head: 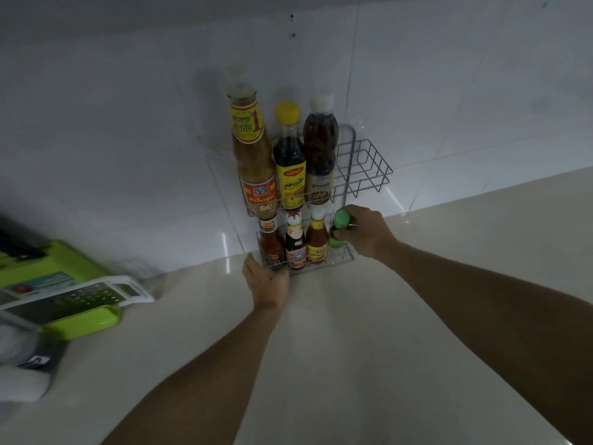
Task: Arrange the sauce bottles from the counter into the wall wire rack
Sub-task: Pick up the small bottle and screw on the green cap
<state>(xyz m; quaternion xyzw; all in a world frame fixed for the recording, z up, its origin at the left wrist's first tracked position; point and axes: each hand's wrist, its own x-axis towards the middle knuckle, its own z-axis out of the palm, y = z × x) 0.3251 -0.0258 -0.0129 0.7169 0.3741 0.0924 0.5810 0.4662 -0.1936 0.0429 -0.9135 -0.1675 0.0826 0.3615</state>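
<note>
Head view looks down on a pale counter (321,348) where a two-tier wall wire rack (364,162) hangs against white tile. Its upper shelf holds three tall bottles and has bare wire at the right; the lower shelf holds three short ones, leaving one gap at its right end. The right hand (365,231) is wrapped around a small green-capped bottle (339,231), held upright with its long axis vertical, right at that gap and just beside the yellow-labelled bottle (317,242); whether its base already rests on the wire I cannot tell. That arm reaches in from the right, wrist level, knuckles outward. The left hand (266,277) lies at the rack's lower left corner, fingers loosely curled against the front wire, holding no bottle, seemingly steadying the frame.
</note>
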